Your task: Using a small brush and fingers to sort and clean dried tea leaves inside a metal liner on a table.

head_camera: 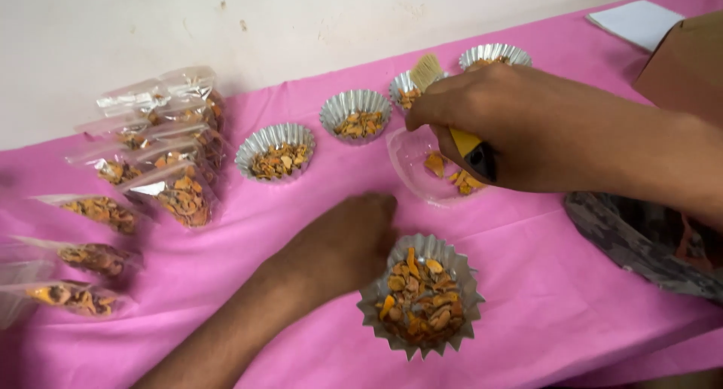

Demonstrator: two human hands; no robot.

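Note:
My right hand [501, 125] grips a small brush [427, 71] with pale bristles pointing up and a yellow and black handle, held over a clear plastic dish [410, 163] with a few orange dried pieces. My left hand [346, 238] rests fingers-down on the pink tablecloth [542, 298], touching the left rim of a crinkled foil cup [422, 295] full of orange and brown dried pieces.
More foil cups of the same pieces sit in a row behind: [276, 152], [355, 115], [404, 89], [495, 56]. Several sealed clear pouches [162, 163] of pieces lie at the left. White paper [636, 20] and a brown box [689, 65] are at the far right.

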